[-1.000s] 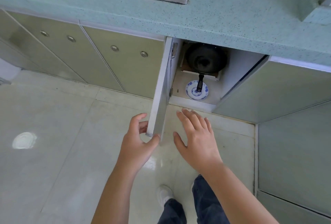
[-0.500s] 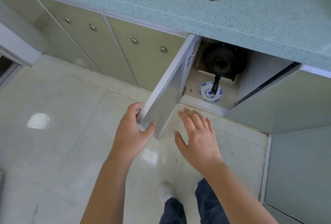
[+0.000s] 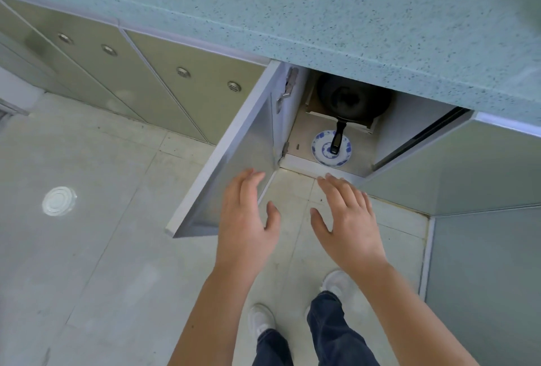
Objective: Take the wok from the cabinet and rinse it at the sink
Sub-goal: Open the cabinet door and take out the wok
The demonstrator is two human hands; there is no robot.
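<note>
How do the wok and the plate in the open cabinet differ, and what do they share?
The wok is black; the plate is white with blue patterning. The wok is larger and deep, the plate small and shallow. The wok sits further back, its handle reaching over the plate in front. Both are round.

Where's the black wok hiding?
In the head view, right of centre, the wok sits at the back of the open cabinet under the counter, its handle reaching over a blue-and-white plate.
</note>
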